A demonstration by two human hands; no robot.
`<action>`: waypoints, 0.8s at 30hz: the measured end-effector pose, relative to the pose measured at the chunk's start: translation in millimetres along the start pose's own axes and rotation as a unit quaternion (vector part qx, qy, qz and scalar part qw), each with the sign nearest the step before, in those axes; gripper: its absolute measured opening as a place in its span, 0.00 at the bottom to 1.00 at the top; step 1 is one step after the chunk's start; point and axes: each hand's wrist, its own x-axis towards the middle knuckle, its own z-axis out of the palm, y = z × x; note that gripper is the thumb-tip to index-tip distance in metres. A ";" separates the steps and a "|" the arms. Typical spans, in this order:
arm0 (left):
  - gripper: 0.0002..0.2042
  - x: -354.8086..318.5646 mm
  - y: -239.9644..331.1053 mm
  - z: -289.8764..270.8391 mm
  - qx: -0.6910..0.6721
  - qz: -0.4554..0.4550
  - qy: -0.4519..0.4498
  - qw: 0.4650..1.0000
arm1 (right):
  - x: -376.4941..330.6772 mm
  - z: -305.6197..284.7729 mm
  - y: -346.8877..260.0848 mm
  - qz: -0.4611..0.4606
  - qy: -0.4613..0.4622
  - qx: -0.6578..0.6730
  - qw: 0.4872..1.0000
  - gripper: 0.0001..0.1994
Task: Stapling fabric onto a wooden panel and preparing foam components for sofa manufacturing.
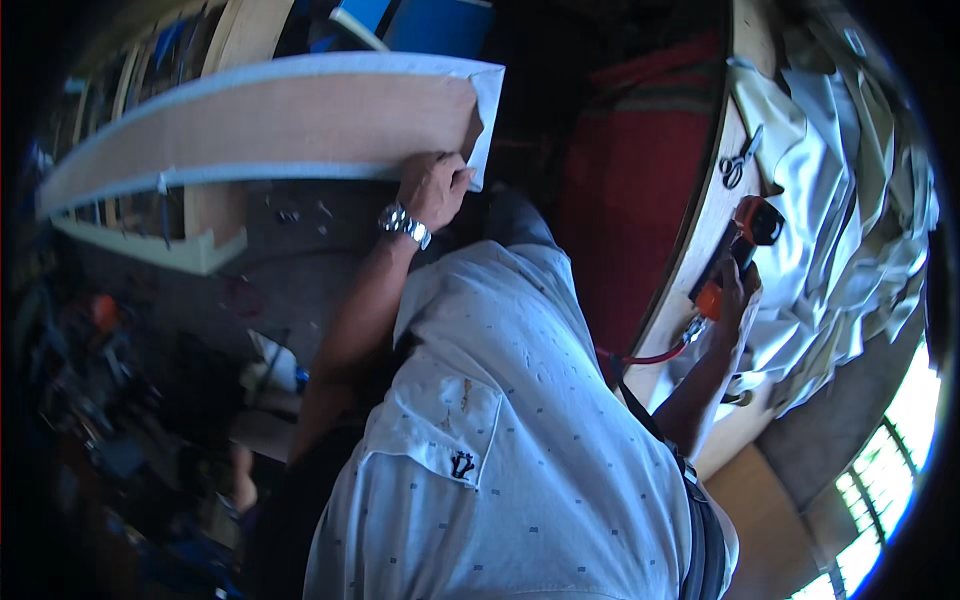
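A long, curved wooden panel (290, 125) lies across the upper left, its edges wrapped in white covering material (487, 110). At its near right corner, my left hand (433, 190) is closed with fingers bent, pinching the covering at the edge. A metal watch circles that wrist. Off to the right, my right hand (738, 287) is wrapped round an orange and black air staple gun (760, 221) at the worktable. A red air hose (655, 357) runs from the gun's lower end. Part of the gun's body is hidden by my fingers.
Black-handled scissors (736, 168) lie on the wooden worktable (712, 215), beside a heap of crumpled cream material (835, 200). Red cloth (625, 210) hangs below the table edge. A wooden frame (215, 215) stands under the panel. Another person's hand (243, 478) shows at lower left.
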 end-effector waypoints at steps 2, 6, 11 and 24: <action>0.08 -5.1 -5.9 -9.9 -0.009 0.009 0.039 0.999 | -17.9 2.4 -58.3 -0.122 -0.056 0.082 0.988 0.24; 0.08 -9.2 -3.8 -8.7 -0.005 0.018 0.028 0.999 | 73.7 33.7 -29.5 -0.015 -0.410 0.372 0.833 0.20; 0.04 -20.3 0.2 0.2 0.026 -0.035 0.007 0.999 | 56.6 155.6 -105.3 -0.123 -0.720 0.418 0.540 0.29; 0.02 -19.2 -6.7 6.6 0.028 -0.061 0.001 0.998 | 75.4 217.9 -142.0 -0.544 -0.498 -0.050 0.674 0.14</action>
